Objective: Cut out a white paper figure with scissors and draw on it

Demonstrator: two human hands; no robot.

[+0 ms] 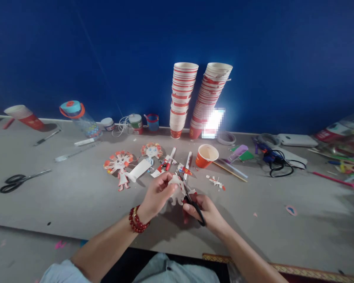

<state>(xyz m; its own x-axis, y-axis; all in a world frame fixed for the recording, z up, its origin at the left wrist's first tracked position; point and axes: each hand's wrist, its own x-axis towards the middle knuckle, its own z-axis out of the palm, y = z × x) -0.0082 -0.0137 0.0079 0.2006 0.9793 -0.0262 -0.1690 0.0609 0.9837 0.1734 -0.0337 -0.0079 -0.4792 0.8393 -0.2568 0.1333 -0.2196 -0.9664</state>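
Pinched in my left hand (161, 194) is a white paper cutout (175, 190) with leg-like ends hanging down. My right hand (205, 212) grips black-handled scissors (194, 202), whose blades point up and left along the cutout's right edge. I cannot tell how far apart the blades are. Just beyond my hands lie red and white paper scraps (183, 169) and two markers (188, 163). Left of them rest two paper dolls with fringed orange hair, one smiling (122, 167) and one with blue eyes (151, 151), beside a curled white paper piece (139, 169).
Two tall stacks of paper cups (184, 98) stand against the blue wall. An orange paper cup (205, 157) sits nearer. Other scissors (17, 181) lie far left, near a bottle (81, 120). To the right are a stapler-like purple object (237, 152) and tangled black cable (279, 163).
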